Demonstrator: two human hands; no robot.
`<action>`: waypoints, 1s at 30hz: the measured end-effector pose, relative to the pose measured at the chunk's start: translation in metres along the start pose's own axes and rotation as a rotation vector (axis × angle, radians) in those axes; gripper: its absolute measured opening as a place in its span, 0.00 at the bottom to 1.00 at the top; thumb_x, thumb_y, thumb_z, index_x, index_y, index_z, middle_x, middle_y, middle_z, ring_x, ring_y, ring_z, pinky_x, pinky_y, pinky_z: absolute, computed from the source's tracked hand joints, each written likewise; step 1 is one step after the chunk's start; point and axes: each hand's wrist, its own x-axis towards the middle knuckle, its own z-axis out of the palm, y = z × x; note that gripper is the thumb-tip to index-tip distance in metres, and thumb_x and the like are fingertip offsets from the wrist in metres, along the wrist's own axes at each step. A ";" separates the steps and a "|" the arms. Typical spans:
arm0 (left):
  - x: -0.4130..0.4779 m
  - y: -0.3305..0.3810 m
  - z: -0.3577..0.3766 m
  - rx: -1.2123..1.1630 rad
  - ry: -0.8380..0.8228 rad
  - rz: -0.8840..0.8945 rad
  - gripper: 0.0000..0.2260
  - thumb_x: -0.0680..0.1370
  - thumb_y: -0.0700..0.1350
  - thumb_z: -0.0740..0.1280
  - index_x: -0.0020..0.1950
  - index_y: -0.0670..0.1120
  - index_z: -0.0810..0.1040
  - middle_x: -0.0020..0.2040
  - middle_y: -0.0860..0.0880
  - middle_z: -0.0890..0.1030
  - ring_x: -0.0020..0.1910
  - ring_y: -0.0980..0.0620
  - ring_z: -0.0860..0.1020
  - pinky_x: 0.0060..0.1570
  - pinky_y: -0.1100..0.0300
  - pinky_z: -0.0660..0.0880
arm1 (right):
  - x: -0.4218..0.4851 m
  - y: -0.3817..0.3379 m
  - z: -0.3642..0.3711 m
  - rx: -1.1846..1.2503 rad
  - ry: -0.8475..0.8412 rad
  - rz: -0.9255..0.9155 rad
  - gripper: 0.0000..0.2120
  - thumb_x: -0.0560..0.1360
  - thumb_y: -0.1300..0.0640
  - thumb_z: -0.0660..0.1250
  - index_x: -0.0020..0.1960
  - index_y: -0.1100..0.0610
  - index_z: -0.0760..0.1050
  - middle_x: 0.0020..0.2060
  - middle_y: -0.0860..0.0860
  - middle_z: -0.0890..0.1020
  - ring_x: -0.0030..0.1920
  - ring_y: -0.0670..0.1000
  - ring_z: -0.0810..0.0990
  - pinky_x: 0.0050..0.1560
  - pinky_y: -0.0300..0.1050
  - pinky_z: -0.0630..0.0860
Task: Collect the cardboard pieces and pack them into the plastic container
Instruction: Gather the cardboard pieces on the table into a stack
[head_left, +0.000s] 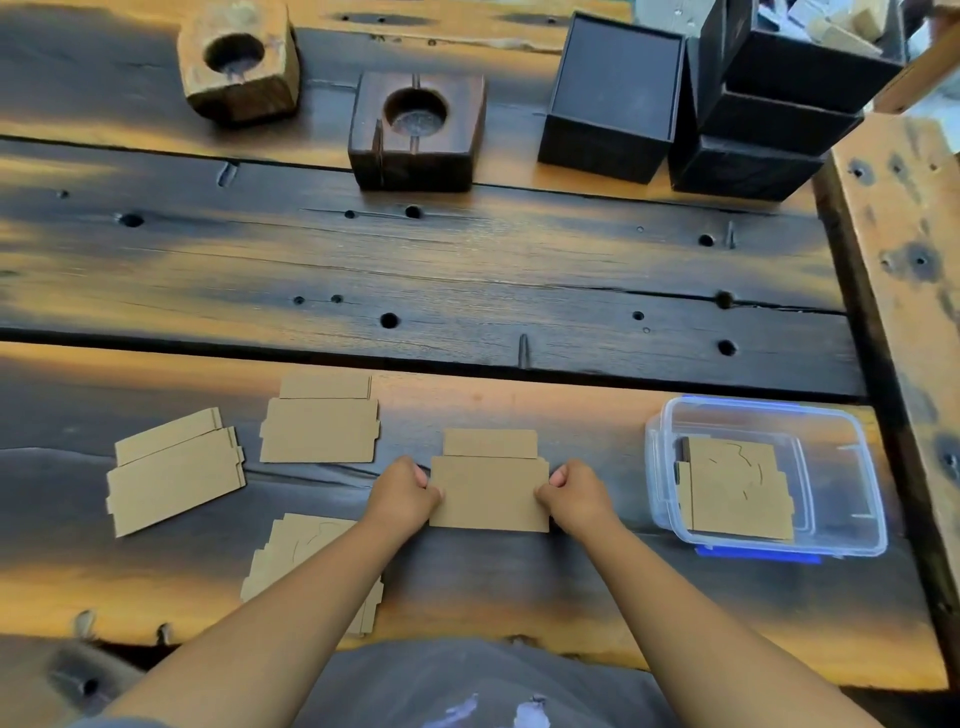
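Head view, plastic container holding one cardboard piece, both hands' fingers pinching another

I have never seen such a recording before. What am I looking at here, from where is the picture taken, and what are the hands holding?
There is no machine here. A person wears a camera on the head, so the one picture looks down over their own arms at a wooden table.

The left hand and the right hand pinch the two side edges of one cardboard piece. Three more cardboard stacks lie to the left; the nearest is partly hidden by the arm.

On the right stands the clear plastic container, open, with cardboard already in it. Far back are two wooden blocks with round holes and black boxes.
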 end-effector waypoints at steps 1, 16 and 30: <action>-0.003 -0.001 -0.001 -0.029 0.001 -0.004 0.13 0.71 0.41 0.69 0.36 0.48 0.65 0.36 0.45 0.76 0.38 0.44 0.76 0.44 0.47 0.76 | -0.001 0.000 -0.002 0.007 -0.014 -0.008 0.07 0.72 0.59 0.66 0.39 0.54 0.68 0.39 0.54 0.80 0.46 0.59 0.81 0.45 0.50 0.75; -0.043 -0.037 -0.053 -0.291 0.124 0.024 0.07 0.74 0.36 0.69 0.42 0.46 0.73 0.42 0.43 0.76 0.40 0.45 0.75 0.47 0.50 0.74 | -0.024 -0.032 0.029 0.049 -0.097 -0.179 0.10 0.72 0.56 0.68 0.38 0.53 0.67 0.34 0.54 0.79 0.38 0.57 0.78 0.42 0.50 0.76; 0.029 -0.091 -0.170 -0.114 0.090 0.180 0.09 0.71 0.41 0.70 0.39 0.50 0.72 0.35 0.49 0.76 0.38 0.46 0.76 0.47 0.48 0.78 | -0.049 -0.123 0.127 0.108 0.014 -0.089 0.11 0.71 0.57 0.69 0.36 0.54 0.67 0.33 0.54 0.77 0.37 0.56 0.77 0.44 0.53 0.77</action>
